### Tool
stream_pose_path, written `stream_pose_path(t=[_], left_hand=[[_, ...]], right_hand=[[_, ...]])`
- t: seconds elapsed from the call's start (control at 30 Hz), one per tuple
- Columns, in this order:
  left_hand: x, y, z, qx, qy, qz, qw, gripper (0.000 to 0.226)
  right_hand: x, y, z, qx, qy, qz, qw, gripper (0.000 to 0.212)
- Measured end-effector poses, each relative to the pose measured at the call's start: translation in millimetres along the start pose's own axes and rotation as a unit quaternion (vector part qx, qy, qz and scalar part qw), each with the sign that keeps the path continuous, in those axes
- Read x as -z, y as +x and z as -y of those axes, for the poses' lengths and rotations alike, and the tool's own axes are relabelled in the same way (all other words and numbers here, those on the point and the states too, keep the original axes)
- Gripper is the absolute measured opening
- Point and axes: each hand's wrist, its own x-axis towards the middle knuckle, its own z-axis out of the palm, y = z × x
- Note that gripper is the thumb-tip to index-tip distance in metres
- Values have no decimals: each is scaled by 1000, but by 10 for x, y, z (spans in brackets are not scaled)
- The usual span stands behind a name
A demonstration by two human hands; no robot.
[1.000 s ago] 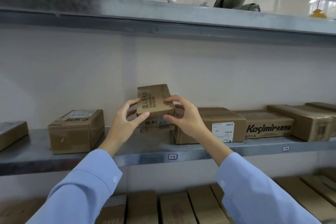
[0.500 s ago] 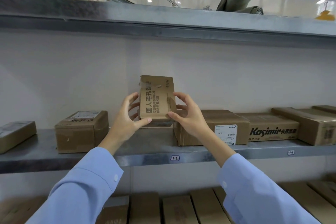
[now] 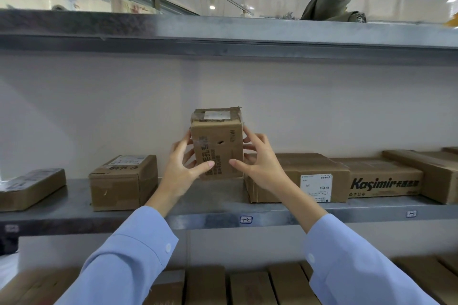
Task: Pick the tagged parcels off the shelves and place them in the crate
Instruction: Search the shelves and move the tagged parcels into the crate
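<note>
A small brown cardboard parcel (image 3: 218,143) with printed text and a taped white label on top stands on end at the middle of the metal shelf (image 3: 210,215). My left hand (image 3: 184,168) grips its left side, thumb across the front. My right hand (image 3: 257,161) grips its right side, thumb on the front face. Whether its base touches the shelf is hidden by my hands. The crate is not in view.
Other brown parcels sit on the same shelf: a labelled box (image 3: 124,181) to the left, a flat one (image 3: 29,188) at far left, a labelled box (image 3: 297,176) and a Kasimir box (image 3: 384,181) to the right. More boxes (image 3: 205,285) fill the lower shelf. Rolled dark fabric (image 3: 329,0) lies on the top shelf.
Both hands have turned the small parcel from lying tilted to standing on end, so its labelled face now points up. The view has shifted slightly upward.
</note>
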Motion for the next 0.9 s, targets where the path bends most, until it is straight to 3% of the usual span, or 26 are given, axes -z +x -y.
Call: stream_pose_path(t=[0.3,0.4,0.5,0.57,0.7,0.9], left_hand=[[51,-20,-26,2,10,13,1000,72],[39,-23,-55,4,-5,13,1000,67],[-13,-20,-92,18,-17,1,1000,82],[-38,-7,-107,21,-14,-12,1000,85],[-66,-6,-103,-4,19,-18,1000,62],[-66,-26,-63,-33,-22,-9,999,67]], right_hand=[[67,-57,-4,-28,40,22,999,77],[59,-76,-40,-38,70,24,997,96],[40,-107,-44,-41,78,29,996,113],[31,-124,-18,-36,60,30,997,108],[41,-139,16,-9,29,21,999,90],[34,-168,55,47,67,-11,997,80]])
